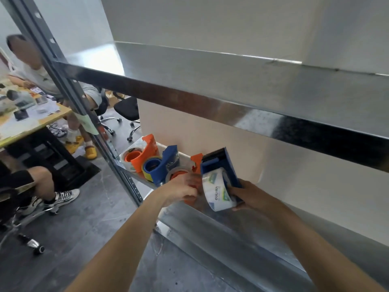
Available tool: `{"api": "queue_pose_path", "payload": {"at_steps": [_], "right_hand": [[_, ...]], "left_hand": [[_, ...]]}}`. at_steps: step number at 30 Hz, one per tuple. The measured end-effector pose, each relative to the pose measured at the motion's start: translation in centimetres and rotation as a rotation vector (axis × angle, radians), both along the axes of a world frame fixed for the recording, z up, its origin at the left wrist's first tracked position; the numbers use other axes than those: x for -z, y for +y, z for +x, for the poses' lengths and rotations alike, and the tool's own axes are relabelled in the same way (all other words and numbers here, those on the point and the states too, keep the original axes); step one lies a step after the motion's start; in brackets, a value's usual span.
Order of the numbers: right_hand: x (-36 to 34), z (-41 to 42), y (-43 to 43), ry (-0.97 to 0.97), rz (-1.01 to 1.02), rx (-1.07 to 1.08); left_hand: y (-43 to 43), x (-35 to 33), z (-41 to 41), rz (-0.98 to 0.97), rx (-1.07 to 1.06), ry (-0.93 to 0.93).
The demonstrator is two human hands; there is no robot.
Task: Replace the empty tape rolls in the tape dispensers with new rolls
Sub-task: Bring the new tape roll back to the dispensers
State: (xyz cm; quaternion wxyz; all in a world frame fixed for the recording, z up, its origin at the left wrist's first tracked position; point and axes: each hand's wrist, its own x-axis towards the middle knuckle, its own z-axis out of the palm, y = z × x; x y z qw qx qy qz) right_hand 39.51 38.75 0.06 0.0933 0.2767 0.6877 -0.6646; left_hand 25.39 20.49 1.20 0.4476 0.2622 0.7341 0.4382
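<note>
near dispenser blue; far dispenser orange; roll clear, seemingly green-printed.

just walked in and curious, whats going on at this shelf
A person is reloading tape dispensers at a metal shelf. Their right hand holds a blue dispenser together with a clear roll, lifted off the shelf. Their left hand grips an orange dispenser on the shelf. A second orange dispenser and a second blue dispenser stand farther back.

metal shelving (grey floor)
</note>
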Motion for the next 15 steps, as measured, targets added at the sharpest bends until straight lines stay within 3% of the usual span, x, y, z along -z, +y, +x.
{"api": "queue_pose_path", "payload": {"at_steps": [8,15], "right_hand": [[-3.6,-2.0,-4.1,0.122,-0.055,-0.221],[-5.8,-4.0,-7.4,0.285,-0.041,-0.332]], "left_hand": [[-2.2,-3.1,1.1,0.142,-0.164,-0.219],[-5.1,-6.3,1.5,0.195,-0.364,-0.12]]}}
